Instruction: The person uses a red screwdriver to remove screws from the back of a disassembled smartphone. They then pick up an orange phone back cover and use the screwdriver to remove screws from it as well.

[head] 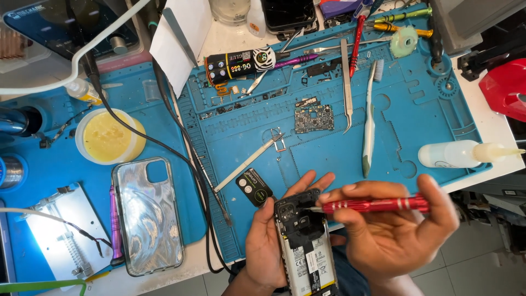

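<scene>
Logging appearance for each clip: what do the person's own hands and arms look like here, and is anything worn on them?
Both hands are bare: no gloves, rings or watch show on the left hand or the right hand. The wrists and the short stretch of forearm in view carry no sleeves. Fingernails are short and unpainted. The arms leave the frame at the bottom edge, so anything worn higher up is out of view.

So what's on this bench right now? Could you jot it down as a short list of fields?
Setting: blue repair mat on a white bench
Left hand: cradles an opened smartphone, back cover off
Right hand: holds a red screwdriver, tip at the phone's camera end
On the mat: circuit board, tweezers, toothbrush, glue tube
Left of mat: clear phone case, tub of yellow paste
Right edge: white squeeze bottle
</scene>
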